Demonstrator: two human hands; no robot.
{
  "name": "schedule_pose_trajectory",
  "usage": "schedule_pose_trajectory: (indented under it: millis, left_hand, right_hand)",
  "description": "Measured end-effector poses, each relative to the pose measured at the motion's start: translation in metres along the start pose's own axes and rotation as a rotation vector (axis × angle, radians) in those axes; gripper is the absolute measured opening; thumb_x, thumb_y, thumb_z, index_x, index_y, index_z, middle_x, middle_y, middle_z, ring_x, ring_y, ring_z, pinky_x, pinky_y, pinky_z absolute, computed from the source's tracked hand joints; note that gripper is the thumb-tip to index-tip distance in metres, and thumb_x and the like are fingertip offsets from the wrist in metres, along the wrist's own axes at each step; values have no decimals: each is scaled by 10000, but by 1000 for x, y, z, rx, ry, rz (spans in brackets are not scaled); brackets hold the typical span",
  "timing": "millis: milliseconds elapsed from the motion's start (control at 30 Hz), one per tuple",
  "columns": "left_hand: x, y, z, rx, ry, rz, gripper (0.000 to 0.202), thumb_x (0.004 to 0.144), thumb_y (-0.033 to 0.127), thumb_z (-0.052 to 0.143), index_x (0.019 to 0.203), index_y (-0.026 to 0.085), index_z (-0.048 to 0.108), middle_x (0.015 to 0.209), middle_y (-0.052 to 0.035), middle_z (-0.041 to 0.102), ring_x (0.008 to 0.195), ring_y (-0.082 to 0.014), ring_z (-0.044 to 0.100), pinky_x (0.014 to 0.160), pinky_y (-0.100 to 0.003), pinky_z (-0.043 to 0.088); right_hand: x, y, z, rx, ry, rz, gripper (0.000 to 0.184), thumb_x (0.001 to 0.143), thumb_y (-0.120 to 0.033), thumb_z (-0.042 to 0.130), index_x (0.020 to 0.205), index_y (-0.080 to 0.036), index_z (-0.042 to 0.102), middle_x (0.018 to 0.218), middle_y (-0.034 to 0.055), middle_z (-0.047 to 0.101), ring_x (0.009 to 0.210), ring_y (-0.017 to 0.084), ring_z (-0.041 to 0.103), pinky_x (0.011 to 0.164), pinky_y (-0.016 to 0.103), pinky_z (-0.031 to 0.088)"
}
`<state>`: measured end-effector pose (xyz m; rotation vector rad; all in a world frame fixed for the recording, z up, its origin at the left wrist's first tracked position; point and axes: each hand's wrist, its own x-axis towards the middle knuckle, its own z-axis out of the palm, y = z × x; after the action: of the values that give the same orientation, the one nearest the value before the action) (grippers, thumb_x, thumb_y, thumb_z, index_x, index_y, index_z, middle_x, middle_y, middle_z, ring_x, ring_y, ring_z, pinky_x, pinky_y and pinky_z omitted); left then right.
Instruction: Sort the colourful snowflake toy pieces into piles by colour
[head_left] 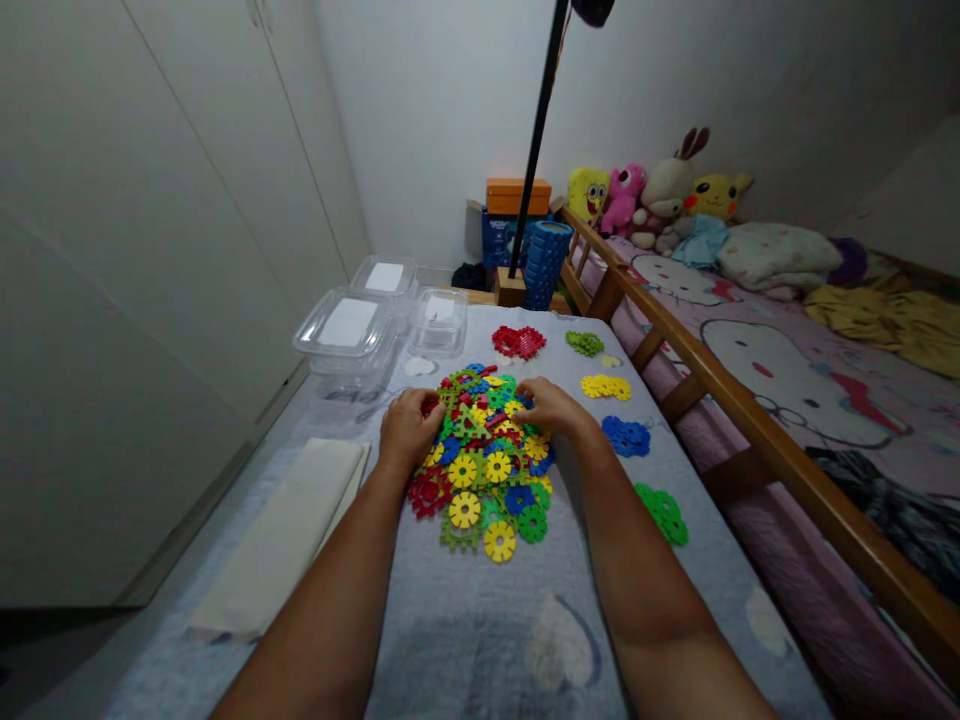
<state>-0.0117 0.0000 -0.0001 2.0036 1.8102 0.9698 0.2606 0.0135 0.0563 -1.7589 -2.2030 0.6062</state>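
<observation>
A loose heap of plastic snowflake-style building discs (pixel 487 465) in red, yellow, blue, green and olive lies on the cloth in front of me; some olive and red pieces are square or triangular. At its left edge my left hand (pixel 409 428) is curled against the heap, its fingers drawn in near a red piece. What it grips, if anything, is hidden. From the right, my right hand (pixel 555 405) reaches over the heap's edge, thumb and fingers apart above the discs.
Sorted along the right are red pieces (pixel 519 342), olive pieces (pixel 585 343), yellow discs (pixel 606 387), blue discs (pixel 626 436) and green discs (pixel 662 514). Lidded clear boxes (pixel 349 325) stand back left. A folded cream cloth (pixel 289 530) lies left. A wooden bed rail (pixel 697 375) borders the right.
</observation>
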Motion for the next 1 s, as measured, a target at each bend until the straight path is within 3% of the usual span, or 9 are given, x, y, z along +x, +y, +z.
schedule_pose_trajectory:
  millis: [167,367,467,567,667,733,1000]
  left_hand:
    - [1,-1,0,6,-16,-7,251,864,378,543,983,221,699,1011,-69,699,989,-240,630,938,-374,486]
    - [0,0,-1,-1,-16,-15,273,865,390,542,1000,211,698,1033,-78,697,994,-243,628,940,-377,487]
    - [0,0,-1,-2,-22,-10,270,867,383,542,1001,207,697,1044,-83,699,1001,-244,630,950,-379,486]
    - [0,-1,0,-1,-19,-13,256,868,380,548,997,216,696,1044,-78,701,1008,-240,633,955,-374,488]
    - [0,-2,0,3,-15,-15,258,865,380,555,1007,218,696,1043,-74,699,1009,-238,634,960,-372,488]
    - [0,-1,0,5,-17,-15,266,865,381,555,1017,215,697,1045,-76,697,1007,-238,633,955,-371,489]
    - [0,-1,0,10,-14,-13,273,873,382,545,1020,212,699,1043,-82,694,993,-240,632,932,-372,495]
  right_hand:
    - [2,1,5,-14,12,22,272,720,-192,802,973,-176,704,946,32,673,837,160,585,748,251,431]
    - [5,15,4,236,95,48,73,746,-155,667,804,-180,703,730,-8,658,687,134,570,651,238,399]
    - [3,30,-5,379,228,69,84,728,-224,634,747,-173,697,680,-8,649,660,140,566,631,241,405]
    - [-1,53,-17,436,456,224,158,708,-288,618,746,-161,704,660,-3,646,624,148,556,600,249,401]
    - [-8,78,-26,377,646,418,199,703,-271,582,776,-153,725,666,17,675,626,168,581,594,257,411]
    - [-13,91,-28,285,706,508,209,695,-233,559,769,-155,738,699,41,711,665,184,613,623,262,430]
    - [-18,100,-23,10,648,670,253,724,-192,559,800,-155,797,815,111,773,811,241,683,689,288,447]
